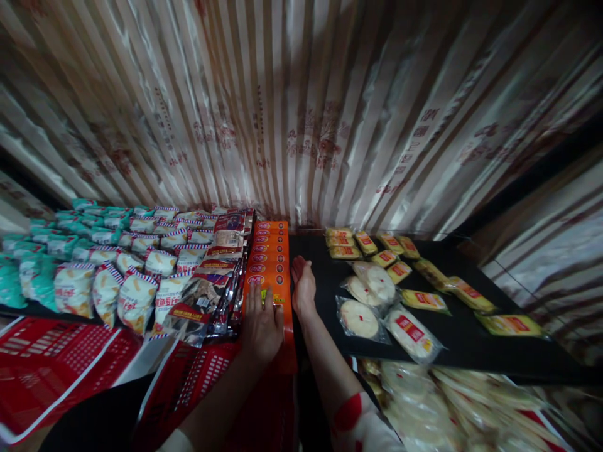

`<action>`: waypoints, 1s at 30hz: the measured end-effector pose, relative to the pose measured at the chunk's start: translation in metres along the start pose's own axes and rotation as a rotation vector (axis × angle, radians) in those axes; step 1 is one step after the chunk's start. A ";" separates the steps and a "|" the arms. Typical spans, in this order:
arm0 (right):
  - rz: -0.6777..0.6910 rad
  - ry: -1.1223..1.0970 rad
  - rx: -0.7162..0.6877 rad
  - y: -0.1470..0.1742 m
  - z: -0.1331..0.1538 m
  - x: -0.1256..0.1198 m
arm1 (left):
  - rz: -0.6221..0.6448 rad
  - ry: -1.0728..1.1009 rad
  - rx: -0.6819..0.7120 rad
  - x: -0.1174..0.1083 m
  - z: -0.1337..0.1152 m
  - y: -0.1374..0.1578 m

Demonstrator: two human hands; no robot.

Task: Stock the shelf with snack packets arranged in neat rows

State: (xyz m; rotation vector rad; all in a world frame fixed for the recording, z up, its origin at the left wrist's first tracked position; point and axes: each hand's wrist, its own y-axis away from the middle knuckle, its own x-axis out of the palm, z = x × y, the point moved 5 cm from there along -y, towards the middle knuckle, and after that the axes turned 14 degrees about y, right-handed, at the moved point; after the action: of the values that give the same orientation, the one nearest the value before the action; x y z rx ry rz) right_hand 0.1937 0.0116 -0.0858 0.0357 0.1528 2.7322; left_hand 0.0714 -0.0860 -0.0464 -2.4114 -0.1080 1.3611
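Observation:
A row of orange packs (268,251) with round logos runs front to back on the black shelf. My left hand (262,326) lies on the nearest orange pack, its fingers stretched forward over a yellow label. Along the row's right side stands my right hand (304,287), palm toward the packs, fingers extended. Whether it touches them I cannot tell. Left of the row are dark glossy snack bags (207,289) standing close together. To the right, clear-wrapped round flat cakes (358,319) lie loose.
White snack bags (136,298) and teal bags (40,279) fill the shelf's left side. Small yellow packets (426,301) are scattered on the black shelf (475,342) at right. Red baskets (61,358) and more wrapped flat cakes (419,405) sit below the front edge. A striped curtain (292,113) hangs behind.

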 end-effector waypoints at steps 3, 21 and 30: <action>0.023 -0.042 -0.001 0.005 0.002 0.001 | -0.005 -0.014 -0.019 0.005 0.001 -0.019; 0.091 -0.165 0.042 0.008 0.001 0.004 | 0.053 0.019 -0.072 0.022 0.008 -0.037; -0.006 -0.152 -0.015 0.017 0.000 -0.012 | 0.024 0.025 -0.061 0.019 0.005 -0.036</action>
State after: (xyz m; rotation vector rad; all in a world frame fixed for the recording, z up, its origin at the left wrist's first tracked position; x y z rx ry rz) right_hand 0.1982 -0.0086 -0.0838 0.2381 0.0892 2.7109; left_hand 0.0818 -0.0462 -0.0512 -2.4870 -0.1163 1.3567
